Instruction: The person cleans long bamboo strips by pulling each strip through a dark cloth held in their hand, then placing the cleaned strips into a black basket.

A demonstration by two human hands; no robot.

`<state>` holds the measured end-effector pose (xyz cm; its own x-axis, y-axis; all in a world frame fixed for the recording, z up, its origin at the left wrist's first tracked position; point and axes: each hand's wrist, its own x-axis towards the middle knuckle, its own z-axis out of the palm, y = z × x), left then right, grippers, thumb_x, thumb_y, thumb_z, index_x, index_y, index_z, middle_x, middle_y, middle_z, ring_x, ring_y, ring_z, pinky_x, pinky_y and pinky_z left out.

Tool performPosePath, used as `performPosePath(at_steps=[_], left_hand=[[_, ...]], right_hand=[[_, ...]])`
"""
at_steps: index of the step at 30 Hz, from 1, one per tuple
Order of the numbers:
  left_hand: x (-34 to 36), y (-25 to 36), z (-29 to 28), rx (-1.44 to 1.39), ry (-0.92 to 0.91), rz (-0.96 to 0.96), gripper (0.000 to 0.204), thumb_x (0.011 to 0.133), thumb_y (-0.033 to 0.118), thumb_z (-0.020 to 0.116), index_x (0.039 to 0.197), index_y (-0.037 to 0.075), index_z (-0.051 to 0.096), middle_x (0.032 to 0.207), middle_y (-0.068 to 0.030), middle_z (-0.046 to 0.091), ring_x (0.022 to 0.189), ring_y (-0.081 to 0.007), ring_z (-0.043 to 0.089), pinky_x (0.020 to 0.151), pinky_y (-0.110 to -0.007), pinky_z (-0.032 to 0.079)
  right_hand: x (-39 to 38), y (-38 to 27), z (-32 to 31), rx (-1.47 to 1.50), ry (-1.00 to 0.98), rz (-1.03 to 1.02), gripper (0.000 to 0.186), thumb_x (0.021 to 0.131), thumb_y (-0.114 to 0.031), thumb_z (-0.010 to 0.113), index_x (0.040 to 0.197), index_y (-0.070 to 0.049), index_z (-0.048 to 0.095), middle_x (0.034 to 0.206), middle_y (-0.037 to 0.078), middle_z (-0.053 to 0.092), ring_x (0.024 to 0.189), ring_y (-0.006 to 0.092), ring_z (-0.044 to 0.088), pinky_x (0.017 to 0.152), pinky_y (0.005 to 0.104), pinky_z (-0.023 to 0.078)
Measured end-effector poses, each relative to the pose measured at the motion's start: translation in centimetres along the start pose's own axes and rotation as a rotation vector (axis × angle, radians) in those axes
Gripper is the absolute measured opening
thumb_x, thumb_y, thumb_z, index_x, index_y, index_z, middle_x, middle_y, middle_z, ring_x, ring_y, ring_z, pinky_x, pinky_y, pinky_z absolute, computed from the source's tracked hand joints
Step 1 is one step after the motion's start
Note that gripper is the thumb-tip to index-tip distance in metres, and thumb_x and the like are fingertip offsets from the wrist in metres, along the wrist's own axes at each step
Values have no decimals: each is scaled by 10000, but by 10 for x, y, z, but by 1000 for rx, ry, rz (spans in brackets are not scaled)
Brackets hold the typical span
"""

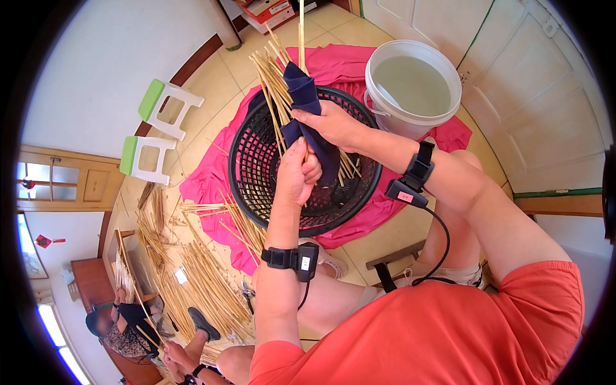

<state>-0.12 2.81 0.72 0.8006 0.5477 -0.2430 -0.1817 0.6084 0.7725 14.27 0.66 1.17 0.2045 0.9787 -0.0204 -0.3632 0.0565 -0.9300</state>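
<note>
Over a black plastic basket, both my hands are at a dark blue cloth. My right hand is closed round the cloth, thumb toward the left. Just below and to the left, my left hand is a fist against the cloth, gripping a part of it. Long pale sticks lean in the basket behind the cloth, their tops past the far rim. A longer stick rises from the top of the cloth. What lies inside the cloth is hidden.
A white bucket of cloudy water stands right of the basket on a pink sheet. Many sticks lie on the tiled floor at left. Two green-topped stools stand by the wall. Other people handle sticks at lower left.
</note>
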Motion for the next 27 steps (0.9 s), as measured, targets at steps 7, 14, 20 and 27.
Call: performPosePath(at_steps=[7, 14, 20, 27], left_hand=[[1, 4, 3, 145, 54, -32, 258, 958, 305, 374, 817, 102, 447, 503, 49, 287, 379, -42, 226, 356, -189, 196], [10, -15, 3, 739, 318, 183, 254, 938, 264, 428, 845, 37, 495, 569, 14, 427, 453, -61, 370, 418, -206, 284], [7, -13, 9, 1240, 409, 492, 289, 913, 227, 470, 740, -1, 513, 595, -50, 490, 545, -121, 468, 517, -280, 382], [9, -16, 1, 1048, 274, 486, 305, 927, 237, 451, 713, 23, 483, 544, -53, 477, 454, -145, 438, 441, -284, 335]], right_hand=[[-1, -3, 1, -41, 21, 77, 201, 866, -221, 561, 854, -22, 581, 695, 12, 548, 612, 78, 497, 564, 251, 427], [5, -10, -5, -86, 235, 34, 204, 874, -233, 562, 920, -35, 579, 752, -17, 545, 642, 67, 461, 590, 258, 401], [16, -6, -17, 21, 301, -53, 205, 879, -217, 541, 862, -19, 588, 731, 15, 583, 628, 86, 509, 589, 270, 425], [12, -6, -11, 104, 205, 67, 200, 886, -231, 548, 929, -38, 575, 781, 6, 589, 660, 84, 552, 576, 260, 462]])
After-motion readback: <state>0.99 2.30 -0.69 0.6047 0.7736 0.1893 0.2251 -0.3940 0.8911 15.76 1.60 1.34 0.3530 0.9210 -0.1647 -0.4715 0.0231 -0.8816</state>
